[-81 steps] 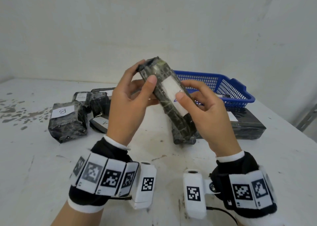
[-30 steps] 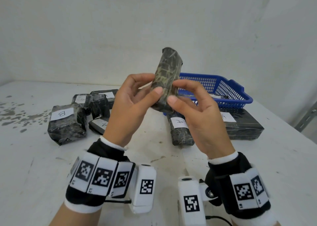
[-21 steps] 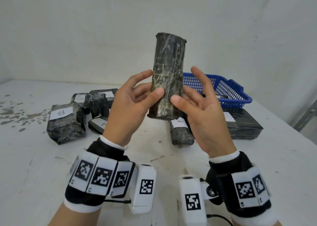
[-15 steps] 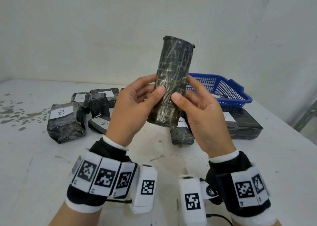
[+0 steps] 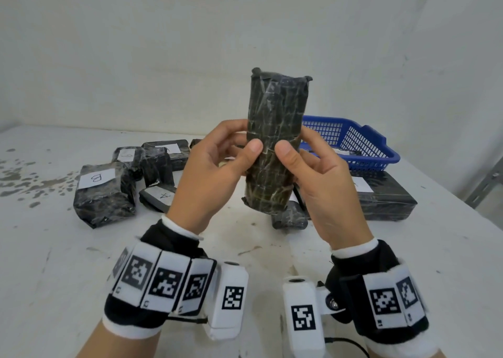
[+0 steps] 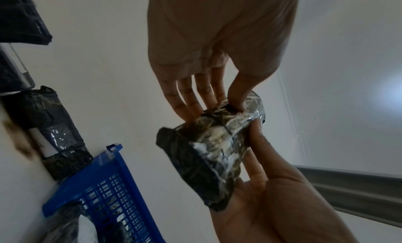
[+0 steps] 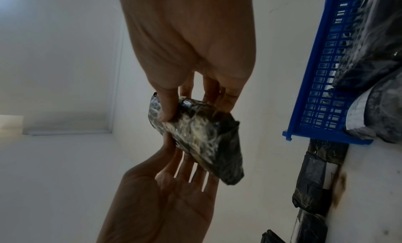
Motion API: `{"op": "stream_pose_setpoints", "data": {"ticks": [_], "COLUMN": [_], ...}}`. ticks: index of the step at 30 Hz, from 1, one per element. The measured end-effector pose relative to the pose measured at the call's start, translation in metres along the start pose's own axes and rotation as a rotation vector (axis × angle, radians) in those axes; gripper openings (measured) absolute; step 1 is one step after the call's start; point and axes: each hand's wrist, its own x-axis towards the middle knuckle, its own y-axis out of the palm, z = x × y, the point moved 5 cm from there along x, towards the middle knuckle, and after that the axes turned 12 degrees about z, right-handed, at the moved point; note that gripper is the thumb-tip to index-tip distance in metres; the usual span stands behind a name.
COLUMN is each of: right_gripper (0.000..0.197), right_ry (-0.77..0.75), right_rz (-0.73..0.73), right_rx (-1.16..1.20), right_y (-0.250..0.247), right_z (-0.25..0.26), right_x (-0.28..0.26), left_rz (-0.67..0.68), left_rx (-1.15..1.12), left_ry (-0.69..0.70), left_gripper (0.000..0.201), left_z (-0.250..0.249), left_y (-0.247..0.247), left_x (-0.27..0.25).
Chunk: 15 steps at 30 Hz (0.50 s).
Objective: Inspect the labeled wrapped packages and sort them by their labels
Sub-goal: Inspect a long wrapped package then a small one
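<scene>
I hold a long package (image 5: 275, 140) wrapped in dark film upright above the table; it also shows in the wrist views (image 6: 213, 143) (image 7: 202, 135). My left hand (image 5: 239, 151) pinches its lower half, thumb in front and fingers behind. My right hand (image 5: 296, 151) pinches it the same way from the other side. The face turned to me shows no label. On the table lie a package labelled B (image 5: 100, 191), a small one labelled A (image 5: 160, 197), and another package (image 5: 288, 219) partly hidden under the held one.
A blue mesh basket (image 5: 381, 142) stands at the back right with a wrapped package inside. In front of it lies a large flat dark package (image 5: 386, 200). More wrapped packages (image 5: 152, 159) cluster at the back left. The white table (image 5: 54, 262) is stained at the far left.
The package was tilted with its white label facing me; both hands have turned it upright and lifted it, and the label side now faces away.
</scene>
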Motion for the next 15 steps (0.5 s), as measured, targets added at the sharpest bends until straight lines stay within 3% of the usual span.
{"op": "stream_pose_setpoints", "data": {"ticks": [5, 10, 15], "right_gripper": [0.049, 0.036, 0.036], "right_ry": [-0.016, -0.042, -0.144], "right_rz": [-0.016, -0.036, -0.073], "right_rx": [-0.04, -0.174, -0.286], "right_y": [0.0001, 0.0016, -0.0022], "right_z": [0.002, 0.0045, 0.0088], "right_x": [-0.0003, -0.0008, -0.0009], "left_rz": [-0.003, -0.029, -0.03], "left_rx": [0.021, 0.065, 0.118], "left_ry": [0.028, 0.067, 0.087], "left_gripper": [0.023, 0.024, 0.026], "left_z": [-0.0019, -0.0057, -0.0073], "left_y": [-0.0003, -0.0025, -0.0027], "left_x": [-0.0004, -0.0002, -0.0009]}}
